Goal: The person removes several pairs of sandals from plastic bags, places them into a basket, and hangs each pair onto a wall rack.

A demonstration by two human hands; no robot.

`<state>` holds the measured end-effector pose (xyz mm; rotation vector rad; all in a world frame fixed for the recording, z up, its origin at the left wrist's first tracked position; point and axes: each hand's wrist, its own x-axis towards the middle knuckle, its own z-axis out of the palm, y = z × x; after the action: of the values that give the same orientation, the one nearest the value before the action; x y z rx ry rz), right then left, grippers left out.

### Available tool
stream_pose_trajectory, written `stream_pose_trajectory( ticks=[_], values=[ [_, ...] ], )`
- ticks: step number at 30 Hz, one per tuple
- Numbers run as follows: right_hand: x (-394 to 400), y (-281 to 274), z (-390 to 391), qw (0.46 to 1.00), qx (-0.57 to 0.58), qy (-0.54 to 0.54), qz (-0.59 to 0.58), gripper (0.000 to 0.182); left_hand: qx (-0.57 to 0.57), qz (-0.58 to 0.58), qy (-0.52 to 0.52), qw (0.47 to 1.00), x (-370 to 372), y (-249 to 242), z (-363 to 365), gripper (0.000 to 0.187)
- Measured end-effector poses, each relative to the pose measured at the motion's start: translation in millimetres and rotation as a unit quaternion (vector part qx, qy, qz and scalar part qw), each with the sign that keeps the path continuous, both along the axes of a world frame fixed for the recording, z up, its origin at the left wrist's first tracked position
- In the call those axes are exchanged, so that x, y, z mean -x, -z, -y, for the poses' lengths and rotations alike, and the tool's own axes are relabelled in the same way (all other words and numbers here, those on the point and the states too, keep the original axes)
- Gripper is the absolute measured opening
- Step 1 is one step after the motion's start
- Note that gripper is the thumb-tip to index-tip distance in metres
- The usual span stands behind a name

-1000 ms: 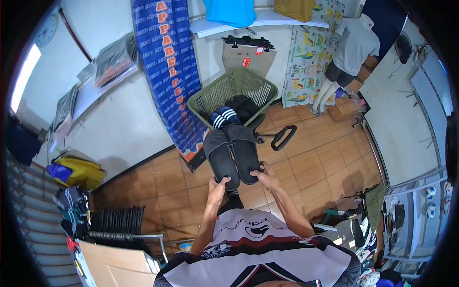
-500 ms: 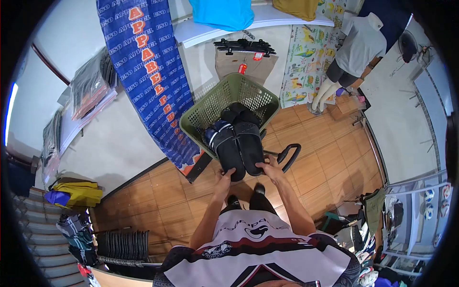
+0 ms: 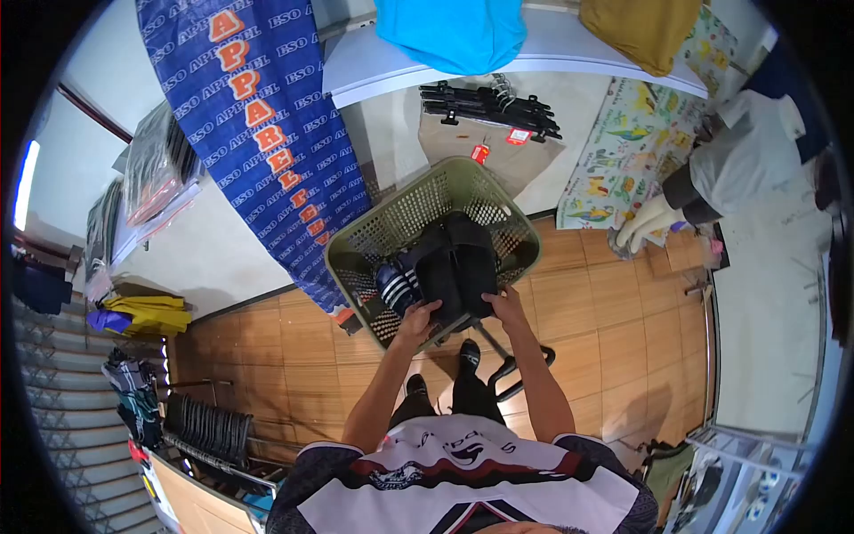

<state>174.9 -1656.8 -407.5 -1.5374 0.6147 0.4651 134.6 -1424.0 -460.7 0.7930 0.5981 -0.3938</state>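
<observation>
- One left hand [image 3: 416, 324], one right hand [image 3: 508, 313]
- Two black slides [image 3: 440, 280], at the fingertips [image 3: 433, 305]
- One green basket [image 3: 400, 214], beyond the fingers
- Two feet [image 3: 469, 356], below the fingers
- Two tags [image 3: 480, 154], beyond the fingers
- One banner [image 3: 258, 116], left of the fingers
- One mannequin [image 3: 743, 160], far right of the fingers

Matt, rubbery-looking black slippers [image 3: 438, 280] at the near edge of a perforated green plastic basket [image 3: 405, 214]; beyond its left edge, a smooth, vinyl-looking banner [image 3: 249, 107]; below, wood-look floor tiles [image 3: 578, 289].
</observation>
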Motion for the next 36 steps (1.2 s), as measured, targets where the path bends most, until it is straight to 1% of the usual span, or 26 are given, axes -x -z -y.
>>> stream_pose_trajectory(
  ticks=[1, 3, 4, 5, 7, 8, 9, 10, 11, 12, 14, 16, 17, 18, 19, 21, 22, 24, 26, 28, 29, 30, 32, 33, 34, 36],
  values=[
    [-21, 9, 4, 0.999, 0.042, -0.018, -0.007, 0.057, -0.039, -0.026, 0.005, 0.999, -18, -5, 7, 0.042],
    [-56, 31, 14, 0.997, 0.046, -0.043, 0.043, 0.060, -0.115, -0.085, 0.017, 0.990, -46, -12, 20, 0.045],
    [-72, 43, 19, 0.995, 0.047, -0.055, 0.067, 0.062, -0.118, -0.101, 0.029, 0.987, -60, 10, 21, 0.055],
    [-91, 55, 21, 0.994, 0.059, -0.087, 0.033, 0.064, -0.157, -0.113, 0.023, 0.981, -67, 32, 23, 0.056],
    [-127, 83, 29, 0.985, 0.084, -0.149, -0.036, 0.068, -0.232, -0.137, 0.013, 0.963, -87, 35, 41, 0.060],
    [-137, 114, 32, 0.985, 0.095, -0.147, -0.010, 0.070, -0.227, -0.153, -0.019, 0.962, -93, 40, 47, 0.058],
    [-149, 170, 35, 0.984, 0.106, -0.143, 0.017, 0.071, -0.234, -0.166, -0.003, 0.958, -101, 54, 49, 0.059],
    [-158, 207, 36, 0.982, 0.117, -0.140, 0.044, 0.073, -0.240, -0.179, 0.014, 0.954, -108, 73, 49, 0.061],
    [-165, 222, 36, 0.984, 0.112, -0.135, 0.040, 0.068, -0.246, -0.191, 0.030, 0.950, -115, 92, 50, 0.062],
    [-172, 232, 36, 0.985, 0.107, -0.130, 0.036, 0.064, -0.255, -0.192, 0.011, 0.948, -118, 113, 52, 0.061],
    [-182, 225, 34, 0.984, 0.116, -0.133, 0.007, 0.061, -0.273, -0.191, -0.026, 0.943, -120, 146, 63, 0.060],
    [-188, 179, 31, 0.977, 0.142, -0.151, -0.043, 0.064, -0.292, -0.230, -0.034, 0.927, -125, 152, 75, 0.061],
    [-193, 183, 31, 0.976, 0.141, -0.157, -0.061, 0.064, -0.302, -0.250, -0.037, 0.919, -127, 154, 80, 0.061],
    [-198, 194, 32, 0.974, 0.139, -0.163, -0.078, 0.065, -0.288, -0.230, -0.015, 0.929, -124, 186, 74, 0.064],
    [-200, 208, 32, 0.971, 0.138, -0.169, -0.096, 0.066, -0.297, -0.244, -0.017, 0.923, -124, 181, 79, 0.064],
    [-207, 230, 27, 0.951, 0.206, -0.199, -0.119, 0.065, -0.313, -0.269, -0.020, 0.911, -127, 180, 91, 0.065],
    [-208, 236, 27, 0.938, 0.240, -0.213, -0.131, 0.064, -0.340, -0.279, -0.001, 0.898, -128, 183, 92, 0.065],
    [-208, 237, 25, 0.927, 0.256, -0.239, -0.133, 0.063, -0.394, -0.297, 0.037, 0.869, -130, 195, 92, 0.065],
    [-207, 233, 21, 0.911, 0.274, -0.276, -0.139, 0.063, -0.386, -0.294, 0.060, 0.872, -130, 213, 91, 0.062],
    [-210, 241, 17, 0.889, 0.293, -0.320, -0.146, 0.064, -0.353, -0.315, 0.060, 0.879, -134, 204, 92, 0.057],
    [-209, 243, 15, 0.892, 0.285, -0.317, -0.150, 0.064, -0.323, -0.336, 0.051, 0.883, -137, 199, 93, 0.054],
    [-206, 264, 17, 0.896, 0.278, -0.312, -0.152, 0.065, -0.293, -0.355, 0.041, 0.887, -141, 190, 92, 0.051],
    [-203, 259, 16, 0.902, 0.265, -0.305, -0.155, 0.064, -0.213, -0.328, 0.074, 0.917, -130, 223, 77, 0.045],
    [-201, 234, 13, 0.905, 0.259, -0.302, -0.154, 0.062, -0.171, -0.312, 0.091, 0.930, -126, 236, 72, 0.042],
    [-198, 213, 12, 0.907, 0.254, -0.298, -0.153, 0.059, -0.172, -0.295, 0.087, 0.936, -122, 227, 72, 0.041],
    [-190, 187, 14, 0.909, 0.244, -0.332, -0.065, 0.053, -0.174, -0.257, 0.078, 0.948, -118, 188, 74, 0.039]
  ],
)
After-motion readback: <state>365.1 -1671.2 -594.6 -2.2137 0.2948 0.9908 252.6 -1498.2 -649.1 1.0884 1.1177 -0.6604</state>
